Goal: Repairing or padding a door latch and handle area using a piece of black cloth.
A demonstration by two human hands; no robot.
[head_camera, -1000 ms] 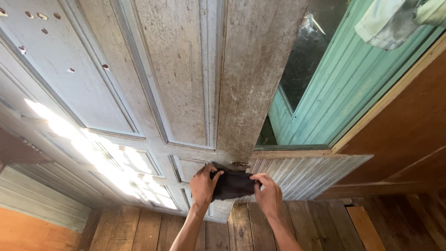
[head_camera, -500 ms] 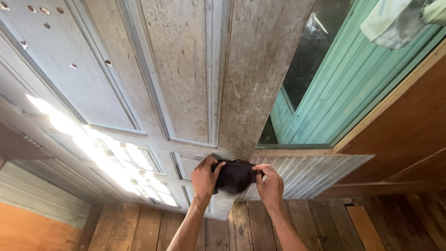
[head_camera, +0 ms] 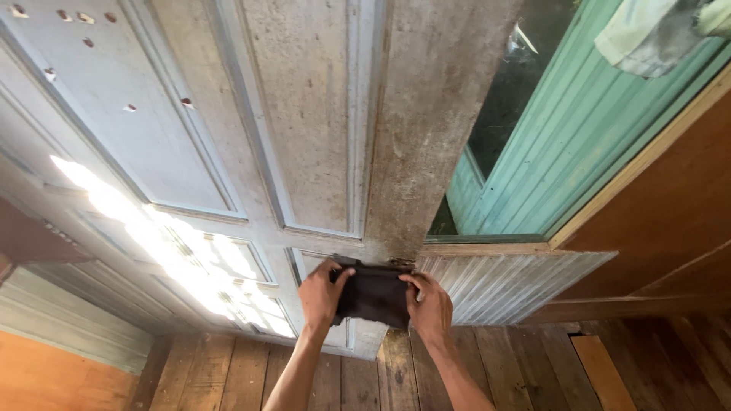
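Observation:
Both my hands hold a dark brown pouch-like object [head_camera: 373, 294] flat against the lower part of a weathered pale grey panelled door [head_camera: 304, 129]. My left hand [head_camera: 322, 293] grips its left edge, fingers curled over the top corner. My right hand [head_camera: 430, 304] grips its right edge. The object sits near the door's edge, beside a rusty fitting [head_camera: 402, 263]. What the object is exactly cannot be told.
A wooden plank floor [head_camera: 533, 373] runs below. Right of the door stand a corrugated metal sheet [head_camera: 502, 281], a green slatted wall [head_camera: 563, 152] with a dark opening [head_camera: 510, 99], and brown wooden boards [head_camera: 662, 221]. Cloth [head_camera: 655, 34] hangs at the upper right.
My hands have squared the dark object up against the door; it was tilted and folded a second ago and now lies flatter, held at both edges.

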